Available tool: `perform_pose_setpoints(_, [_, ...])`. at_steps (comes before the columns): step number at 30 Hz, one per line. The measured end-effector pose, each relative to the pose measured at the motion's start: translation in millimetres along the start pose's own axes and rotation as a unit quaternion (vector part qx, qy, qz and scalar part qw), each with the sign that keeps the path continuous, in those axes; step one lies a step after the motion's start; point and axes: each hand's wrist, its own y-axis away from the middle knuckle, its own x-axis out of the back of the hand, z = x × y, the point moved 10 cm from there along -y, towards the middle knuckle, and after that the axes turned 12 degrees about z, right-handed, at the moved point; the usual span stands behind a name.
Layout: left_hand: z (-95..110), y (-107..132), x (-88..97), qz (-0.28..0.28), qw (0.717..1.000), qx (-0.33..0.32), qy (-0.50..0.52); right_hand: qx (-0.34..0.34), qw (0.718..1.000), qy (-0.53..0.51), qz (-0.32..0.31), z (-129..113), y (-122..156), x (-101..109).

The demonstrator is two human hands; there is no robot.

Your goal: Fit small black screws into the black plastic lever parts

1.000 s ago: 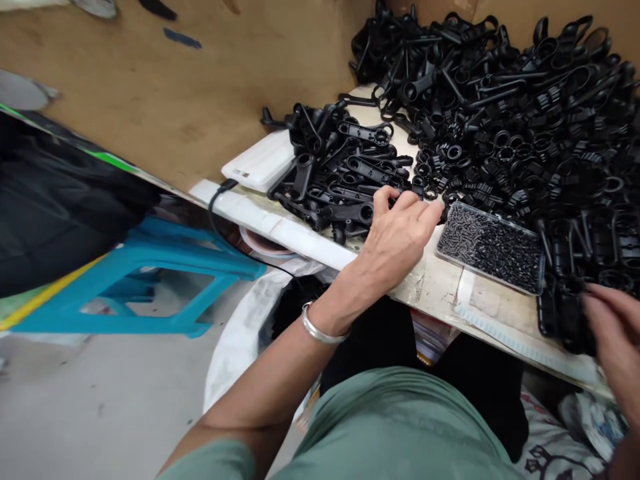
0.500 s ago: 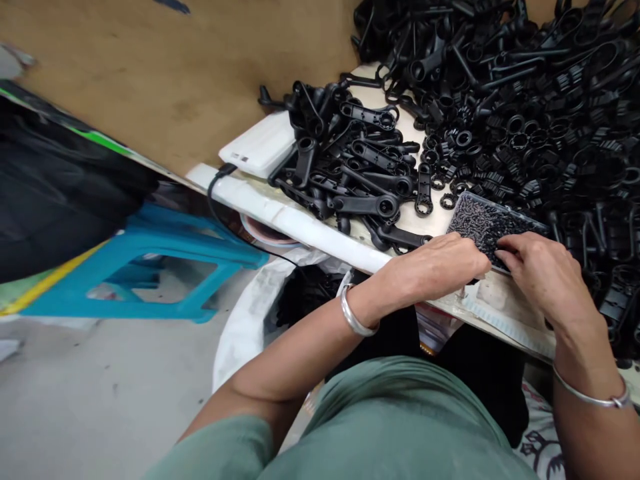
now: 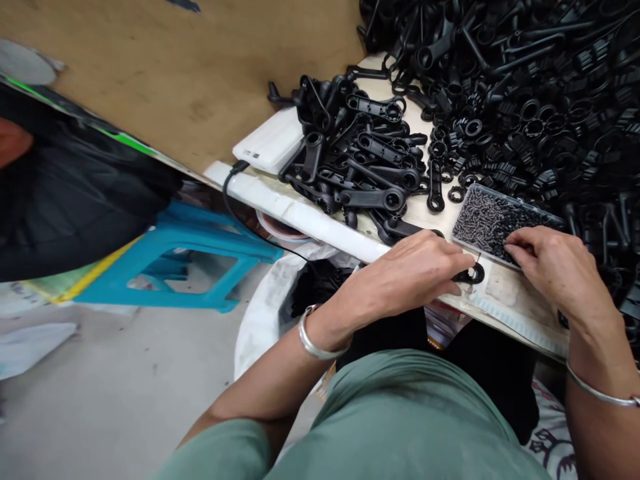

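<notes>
Black piece (image 3: pixel 481 273) is held by the left hand (image 3: pixel 415 273) at the front edge of the surface (image 3: pixel 510 288); only its ring end is seen past the fingers. Rest of the piece is covered by the hand, so its long axis can't be told. Left fingers: narrow, thumb below, forefinger above.

Right hand (image 3: pixel 563 270) is placed over the near right part of a clear box (image 3: pixel 461 211) filled with small screws (image 3: pixel 480 217). Right fingers: bent, thumb and forefinger close; whether a screw is pinched can't be told.

Key relation: ring end is set just beside the box's near edge, on the body side. From the right fingers it lies to the left and a bit nearer the body. Left hand is nearer, touching it. Box is angled, long side slanting toward the body at its right end.

Loose black arms (image 3: pixel 373 199) are heaped left of the box; a bigger black pile (image 3: pixel 530 127) is heaped behind and right.
</notes>
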Motion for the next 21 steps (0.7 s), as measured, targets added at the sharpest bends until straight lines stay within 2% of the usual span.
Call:
perform_pose_setpoints(3, [2,8,-7.0,-0.021,0.999,-0.012,-0.023,-0.018,1.000,-0.006,-0.013,1,-2,-2])
perform_pose_setpoints(6, [7,6,-9.8,-0.012,0.999,-0.036,-0.021,-0.031,0.999,-0.002,-0.015,2,-4,-3])
perform_pose_setpoints(9, [9,4,-11.2,-0.003,0.999,-0.048,-0.018,-0.015,0.999,-0.017,0.025,-1,-1,9])
perform_pose_setpoints(12, [8,6,-12.4,-0.001,0.999,-0.039,-0.015,0.015,0.990,-0.126,0.066,-11,18,23])
perform_pose_setpoints(15, [5,7,-15.3,-0.004,1.000,-0.011,-0.014,0.034,0.965,-0.258,0.025,-30,46,18])
perform_pose_setpoints(18, [7,8,-17.9,0.000,1.000,-0.001,0.002,-0.003,0.963,-0.267,0.037,-40,64,9])
perform_pose_setpoints(21, [8,7,-19.0,0.009,1.000,0.004,0.021,-0.072,0.954,-0.287,0.047,-43,67,-4])
